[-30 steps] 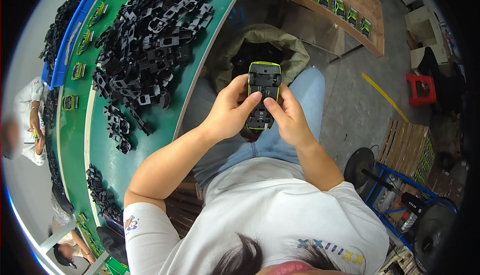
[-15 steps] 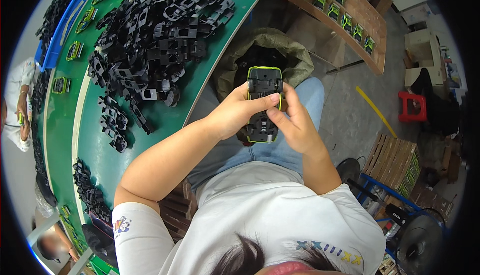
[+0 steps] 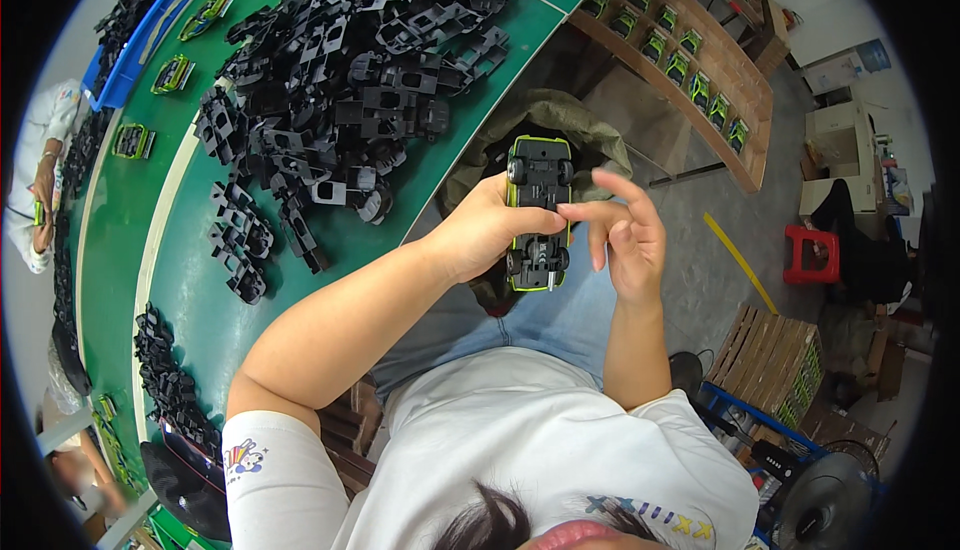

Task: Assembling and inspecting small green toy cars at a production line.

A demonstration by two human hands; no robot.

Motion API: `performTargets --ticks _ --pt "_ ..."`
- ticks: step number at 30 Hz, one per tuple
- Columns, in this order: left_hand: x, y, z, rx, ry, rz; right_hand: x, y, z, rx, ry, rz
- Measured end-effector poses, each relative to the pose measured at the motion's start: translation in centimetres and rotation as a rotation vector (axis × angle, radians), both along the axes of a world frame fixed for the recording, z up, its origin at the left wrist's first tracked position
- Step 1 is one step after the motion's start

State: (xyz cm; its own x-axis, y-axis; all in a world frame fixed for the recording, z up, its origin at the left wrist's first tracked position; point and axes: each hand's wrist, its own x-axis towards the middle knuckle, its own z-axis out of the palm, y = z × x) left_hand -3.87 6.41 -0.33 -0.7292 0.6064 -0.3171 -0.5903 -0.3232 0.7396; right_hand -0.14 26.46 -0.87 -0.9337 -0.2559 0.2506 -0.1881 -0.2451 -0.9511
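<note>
With its wheeled underside shown, the toy car (image 3: 540, 188) is held above the jeans (image 3: 570, 325), gripped by the left hand (image 3: 488, 232). Beside it, the right hand (image 3: 630, 242) is held with fingers loosely spread.

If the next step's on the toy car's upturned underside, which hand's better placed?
Likely the right hand: it grips nothing, and one fingertip sits close to the toy car. The left hand holds the car, thumb across it.
</note>
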Motion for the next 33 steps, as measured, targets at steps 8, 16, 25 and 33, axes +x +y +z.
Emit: performTargets --ticks 8,16,25,33 --pt "-0.2 -0.6 0.6 -0.060 0.014 -0.036 -1.3 -3.1 1.6 -0.093 0.030 -0.186" --pt "0.7 0.3 0.7 -0.712 0.648 0.012 -0.5 -2.3 -0.4 0.122 -0.162 -0.342" --pt "1.8 0.2 0.7 -1.010 1.015 0.010 0.9 -4.4 0.0 0.176 -0.242 -0.322" --pt "2.0 0.1 0.6 -0.813 0.853 0.081 1.2 -4.5 1.5 0.256 -0.089 -0.371"
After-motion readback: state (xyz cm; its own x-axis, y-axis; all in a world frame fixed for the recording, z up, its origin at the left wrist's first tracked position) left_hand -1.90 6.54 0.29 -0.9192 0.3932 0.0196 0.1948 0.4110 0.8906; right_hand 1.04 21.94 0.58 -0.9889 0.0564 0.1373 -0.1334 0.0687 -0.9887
